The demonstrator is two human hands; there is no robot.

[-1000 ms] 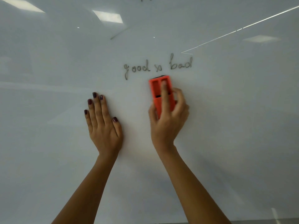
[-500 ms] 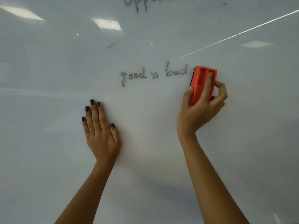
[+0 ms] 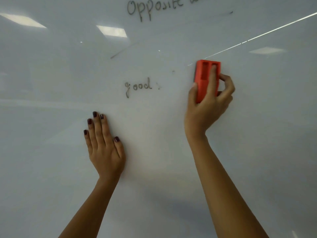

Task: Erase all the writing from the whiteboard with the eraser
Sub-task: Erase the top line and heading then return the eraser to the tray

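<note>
Against the glossy whiteboard [image 3: 257, 152], smooth enough to mirror ceiling light panels [image 3: 111, 30] at eleven o'clock, the right hand [image 3: 207, 107] holds the eraser [image 3: 202, 78] at about one o'clock from the middle of the view. The eraser is a blocky orange plastic rectangle, matte, with two long recessed slots in its back and a thin dark pad edge along its left side against the board. The grip is closed around it: thumb on the left flank, one finger laid in the right-hand slot, the others curled on the right side. The left hand [image 3: 104, 148] lies flat and spread on the board at seven o'clock, nails painted dark and shiny, holding nothing.

Half a second back, "good", a cross-like mark and "bad" stood in a row. The handwritten word "good" [image 3: 138, 86] remains at twelve o'clock with a faint speck [image 3: 158, 87] beside it; "bad" has been wiped away. The eraser sits right of that cleared patch. More cursive, "Opposite" [image 3: 154, 8], shows fuller at the top edge than before.
</note>
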